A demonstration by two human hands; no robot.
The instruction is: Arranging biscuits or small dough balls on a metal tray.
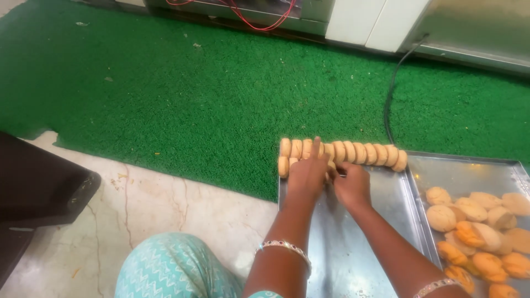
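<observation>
The left hand (307,175) hides some cookies (342,153) near the tray's (353,248) far edge; the second tray (469,174) is cut off at the picture's right edge.

Two bare hands are meeting at the far edge of a flat, shiny steel tray (353,243) lying on the floor. The left hand (307,175), index finger pointing far, is resting against a row of round, pale-golden biscuits standing on edge (353,152) along the tray's far rim. The right hand (351,185) is sitting just beside it, fingers curled at the start of a second, shorter row; whether it is gripping a biscuit cannot be told. To the right, a second steel tray (469,171) is carrying a loose heap of round golden and orange biscuits (480,232). A green artificial-grass mat (193,94) is spreading beyond, with a black cable (393,88) trailing across it.
</observation>
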